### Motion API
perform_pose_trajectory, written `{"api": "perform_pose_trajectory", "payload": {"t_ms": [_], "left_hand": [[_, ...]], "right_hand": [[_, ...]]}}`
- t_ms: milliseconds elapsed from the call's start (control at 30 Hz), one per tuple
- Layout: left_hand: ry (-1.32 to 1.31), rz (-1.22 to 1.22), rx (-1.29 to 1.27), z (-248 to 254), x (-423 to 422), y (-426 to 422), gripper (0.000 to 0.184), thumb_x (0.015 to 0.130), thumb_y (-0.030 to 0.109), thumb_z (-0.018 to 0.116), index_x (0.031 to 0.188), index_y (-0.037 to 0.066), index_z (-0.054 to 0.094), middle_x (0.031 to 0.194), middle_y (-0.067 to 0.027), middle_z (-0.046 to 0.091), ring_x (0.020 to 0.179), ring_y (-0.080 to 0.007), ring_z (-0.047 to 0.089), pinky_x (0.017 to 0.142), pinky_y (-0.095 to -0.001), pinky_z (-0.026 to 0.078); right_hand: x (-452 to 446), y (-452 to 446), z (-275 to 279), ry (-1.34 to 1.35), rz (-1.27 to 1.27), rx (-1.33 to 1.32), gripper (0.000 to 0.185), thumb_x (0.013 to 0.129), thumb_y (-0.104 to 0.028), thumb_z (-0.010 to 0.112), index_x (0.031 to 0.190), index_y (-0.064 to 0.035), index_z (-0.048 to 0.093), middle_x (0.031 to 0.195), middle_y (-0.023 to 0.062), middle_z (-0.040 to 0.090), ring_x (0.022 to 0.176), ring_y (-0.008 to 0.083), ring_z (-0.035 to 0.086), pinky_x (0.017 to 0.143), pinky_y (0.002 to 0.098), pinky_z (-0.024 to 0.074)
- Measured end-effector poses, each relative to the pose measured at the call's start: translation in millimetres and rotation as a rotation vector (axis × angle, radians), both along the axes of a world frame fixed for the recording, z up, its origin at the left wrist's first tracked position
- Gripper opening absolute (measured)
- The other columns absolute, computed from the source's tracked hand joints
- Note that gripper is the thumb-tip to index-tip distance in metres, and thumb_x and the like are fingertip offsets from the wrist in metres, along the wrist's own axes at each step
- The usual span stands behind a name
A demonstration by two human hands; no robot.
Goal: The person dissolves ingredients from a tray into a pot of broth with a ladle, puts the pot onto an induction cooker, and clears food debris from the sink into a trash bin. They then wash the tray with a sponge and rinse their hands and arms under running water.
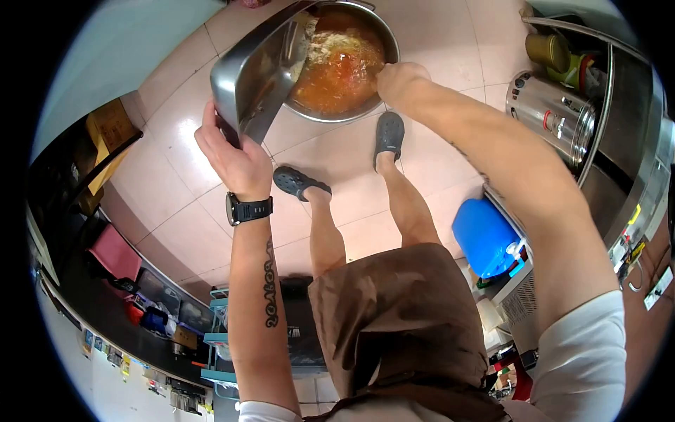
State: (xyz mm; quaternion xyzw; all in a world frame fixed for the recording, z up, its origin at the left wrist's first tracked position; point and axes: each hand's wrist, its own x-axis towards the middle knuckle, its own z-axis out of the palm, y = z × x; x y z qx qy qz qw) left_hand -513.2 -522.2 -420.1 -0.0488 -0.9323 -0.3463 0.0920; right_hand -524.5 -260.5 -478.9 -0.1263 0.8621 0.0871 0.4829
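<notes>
My left hand (235, 158) grips the near end of a deep rectangular metal pan (226, 83), tilted with its far end over a large round pot (391, 43). Pale, shredded-looking food (304, 42) lies at the pan's lower end and runs into the pot. Orange-red broth (330, 88) fills much of the pot, with pale bits floating near the pan. My right hand (402, 79) is closed at the pot's right rim. Its fingers are turned away, so whether they hold the rim or a utensil is hidden.
The pot stands low over the pale tiled floor (450, 42), just beyond my dark clogs (389, 133). A steel cylindrical container (545, 105) is at the right by a metal rack (606, 105). A blue jug (481, 235) sits nearer. At left are a cardboard box (110, 133) and pink chair (114, 253).
</notes>
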Motion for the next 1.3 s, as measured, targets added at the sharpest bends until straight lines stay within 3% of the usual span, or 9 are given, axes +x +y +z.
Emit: {"api": "perform_pose_trajectory", "payload": {"t_ms": [100,200,333,467,600,900,1167,1200,1300], "left_hand": [[-0.027,0.066,0.07,2.8,-0.6,2.2,0.063,0.074,-0.017,0.043,0.135,-0.002,0.046,0.106,-0.0172,0.049,0.095,-0.0319,0.052,0.087,-0.0386,0.046],[-0.044,0.116,0.095,6.3,2.1,-0.4,0.063,0.075,-0.017,0.043,0.136,-0.002,0.045,0.107,-0.0177,0.048,0.097,-0.0319,0.051,0.09,-0.0388,0.046],[-0.079,0.177,0.212,6.0,3.9,-0.8,0.063,0.075,-0.016,0.044,0.136,-0.001,0.046,0.108,-0.0177,0.047,0.098,-0.031,0.05,0.089,-0.0387,0.045],[0.016,0.027,0.01,0.5,8.7,-0.3,0.065,0.072,-0.018,0.044,0.133,0.001,0.051,0.104,-0.0175,0.049,0.092,-0.0325,0.048,0.083,-0.0384,0.044],[0.078,-0.099,-0.069,-7.2,6.1,-10.5,0.074,0.064,-0.022,0.045,0.131,0.006,0.055,0.098,-0.0149,0.051,0.091,-0.0319,0.049,0.08,-0.0375,0.045],[0.123,-0.12,-0.058,-21.3,6.4,-13.3,0.074,0.064,-0.025,0.047,0.131,0.007,0.055,0.1,-0.0136,0.052,0.093,-0.0294,0.051,0.082,-0.0369,0.047],[-0.119,0.185,0.251,-15.9,23.5,0.2,0.062,0.077,-0.016,0.045,0.138,0.0,0.044,0.118,-0.0185,0.045,0.106,-0.0299,0.05,0.092,-0.0382,0.045],[-0.115,0.2,0.201,-17.0,24.5,-0.8,0.056,0.086,-0.009,0.049,0.14,-0.001,0.039,0.116,-0.0162,0.049,0.106,-0.0246,0.052,0.092,-0.0362,0.046],[-0.41,0.439,0.532,-0.8,25.7,3.8,0.05,0.095,-0.001,0.051,0.142,-0.001,0.032,0.111,-0.0108,0.054,0.1,-0.0179,0.056,0.088,-0.0309,0.047]], "right_hand": [[-15.3,22.7,43.2,-0.007,-0.05,-0.089,0.024,0.092,-0.012,0.053,0.105,-0.0004,0.069,0.107,0.0165,0.07,0.099,0.0318,0.068,0.081,0.0392,0.0566],[-27.6,36.2,69.4,0.06,-0.128,-0.043,0.027,0.092,-0.012,0.052,0.11,-0.0051,0.072,0.115,0.0148,0.069,0.104,0.0286,0.069,0.085,0.0408,0.056],[-22.3,34.4,22.3,0.167,-0.06,-0.022,0.026,0.093,-0.011,0.051,0.106,-0.0048,0.073,0.114,0.014,0.07,0.103,0.0284,0.069,0.084,0.0402,0.0564],[0.7,9.7,-3.3,0.059,0.056,-0.011,0.025,0.092,-0.012,0.051,0.104,-0.0046,0.073,0.11,0.014,0.071,0.102,0.0282,0.069,0.083,0.0405,0.0566],[-2.2,28.6,35.6,0.043,-0.111,-0.087,0.028,0.095,-0.018,0.047,0.101,0.0014,0.067,0.1,0.0177,0.07,0.093,0.0349,0.069,0.079,0.0435,0.0564],[-14.8,34.5,73.0,0.185,-0.223,-0.05,0.03,0.096,-0.014,0.044,0.1,-0.0018,0.071,0.1,0.0148,0.072,0.095,0.0329,0.069,0.08,0.0425,0.0567],[-19.7,16.1,12.3,0.165,-0.15,0.011,0.026,0.095,-0.012,0.05,0.106,-0.0068,0.074,0.108,0.0098,0.072,0.101,0.0271,0.07,0.083,0.0385,0.0562],[-14.6,9.7,5.4,0.132,-0.148,0.02,0.025,0.094,-0.011,0.052,0.105,-0.0072,0.074,0.108,0.0093,0.072,0.102,0.0263,0.07,0.083,0.0377,0.056],[2.4,-6.9,5.0,0.048,-0.105,0.042,0.024,0.091,-0.007,0.054,0.104,-0.0068,0.074,0.111,0.0102,0.071,0.103,0.0246,0.069,0.082,0.0363,0.0562]]}}
